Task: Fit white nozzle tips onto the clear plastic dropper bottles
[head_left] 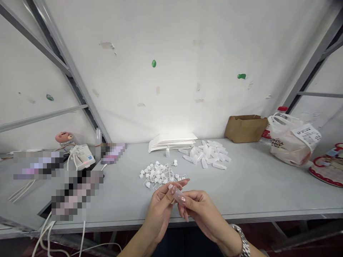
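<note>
My left hand [160, 207] and my right hand [202, 210] meet over the near edge of the grey table [254, 185]. Together they pinch one small clear plastic vial [178, 195], fingers closed around it. Just beyond the hands lies a heap of small white caps [159, 175] with thin tethers. Further back and to the right is a pile of clear vials [207, 154]. One vial [167, 152] stands upright by a stack of white packets [173, 141].
A brown paper bag [245, 127] and a white plastic bag [291, 141] with a bottle sit at the back right. A red-and-white object [328, 166] lies at the far right. A white charger block [83, 157], cables and blurred items crowd the left.
</note>
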`<state>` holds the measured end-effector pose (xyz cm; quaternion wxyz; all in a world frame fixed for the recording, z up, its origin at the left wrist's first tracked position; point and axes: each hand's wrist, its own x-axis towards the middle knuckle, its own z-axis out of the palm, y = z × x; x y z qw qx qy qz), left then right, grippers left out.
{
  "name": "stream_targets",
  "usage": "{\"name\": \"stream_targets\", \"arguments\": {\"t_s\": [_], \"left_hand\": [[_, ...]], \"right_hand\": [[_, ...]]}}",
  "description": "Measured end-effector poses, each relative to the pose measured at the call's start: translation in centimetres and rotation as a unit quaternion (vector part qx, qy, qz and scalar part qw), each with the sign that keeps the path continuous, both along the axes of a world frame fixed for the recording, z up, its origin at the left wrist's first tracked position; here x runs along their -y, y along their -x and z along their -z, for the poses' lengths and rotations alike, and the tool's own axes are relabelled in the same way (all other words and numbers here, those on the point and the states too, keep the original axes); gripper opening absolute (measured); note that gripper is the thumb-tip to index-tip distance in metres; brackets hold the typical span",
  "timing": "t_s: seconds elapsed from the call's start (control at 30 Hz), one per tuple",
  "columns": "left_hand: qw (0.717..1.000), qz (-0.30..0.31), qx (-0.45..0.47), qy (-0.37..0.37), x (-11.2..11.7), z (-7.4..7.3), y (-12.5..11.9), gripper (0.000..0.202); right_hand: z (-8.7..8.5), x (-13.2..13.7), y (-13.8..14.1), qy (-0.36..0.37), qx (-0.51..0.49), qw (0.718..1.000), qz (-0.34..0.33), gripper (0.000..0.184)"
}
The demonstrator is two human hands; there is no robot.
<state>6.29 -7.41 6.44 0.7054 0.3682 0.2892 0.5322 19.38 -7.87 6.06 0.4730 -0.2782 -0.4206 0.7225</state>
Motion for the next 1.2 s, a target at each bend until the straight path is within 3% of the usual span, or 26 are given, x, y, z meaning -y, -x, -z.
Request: {"name": "stream_targets", "arguments": {"t_s": [0.13, 0.23, 0.3, 0.37, 0.47, 0.53, 0.63, 0.77, 0.9, 0.97, 1.1, 1.2], "left_hand": [[0.998, 0.059, 0.019, 0.01, -0.5, -0.2, 0.4, 0.018], [0.998, 0.065, 0.001, -0.007, -0.7, -0.4, 0.8, 0.018], [0.999, 0.03, -0.02, -0.021, -0.8, -0.5, 1.0, 0.018], [0.999, -0.003, -0.037, -0.03, -0.9, -0.5, 1.0, 0.018], [0.997, -0.017, -0.062, -0.036, -0.8, -0.3, 0.8, 0.018], [0.997, -0.019, -0.066, -0.033, -0.7, -0.1, 0.6, 0.019], [0.999, 0.005, -0.043, -0.019, -0.4, 0.0, 0.4, 0.02], [0.997, 0.081, -0.013, -0.007, -0.4, 0.0, 0.6, 0.02], [0.99, 0.14, 0.001, 0.002, -0.9, -0.1, 1.1, 0.017], [0.991, 0.133, -0.007, -0.002, -1.0, -0.2, 1.3, 0.017], [0.997, 0.032, -0.06, -0.027, -1.0, -0.4, 1.3, 0.017], [0.997, -0.014, -0.066, -0.025, -0.9, -0.3, 1.1, 0.018]], "right_hand": [[0.9, -0.3, -0.2, 0.135, -0.139, 0.971, -0.137, 0.027], [1.0, -0.5, -0.3, 0.141, -0.137, 0.967, -0.164, 0.033], [0.8, -0.5, -0.3, 0.064, -0.05, 0.99, -0.111, 0.04], [0.5, -0.5, -0.2, -0.032, 0.076, 0.996, -0.019, 0.038], [0.2, -0.1, -0.2, -0.145, 0.235, 0.955, 0.105, 0.021], [0.2, 0.1, -0.1, -0.174, 0.274, 0.936, 0.137, 0.016], [0.0, 0.3, -0.1, -0.126, 0.217, 0.964, 0.092, 0.02], [-0.3, 0.1, -0.2, -0.036, 0.052, 0.998, -0.024, 0.026], [0.2, -0.1, -0.3, 0.089, -0.116, 0.979, -0.141, 0.023], [0.5, -0.3, -0.4, 0.123, -0.141, 0.97, -0.158, 0.025], [0.4, -0.6, -0.3, 0.031, 0.006, 0.999, -0.044, 0.03], [0.2, -0.5, -0.1, -0.052, 0.141, 0.986, 0.074, 0.026]]}}
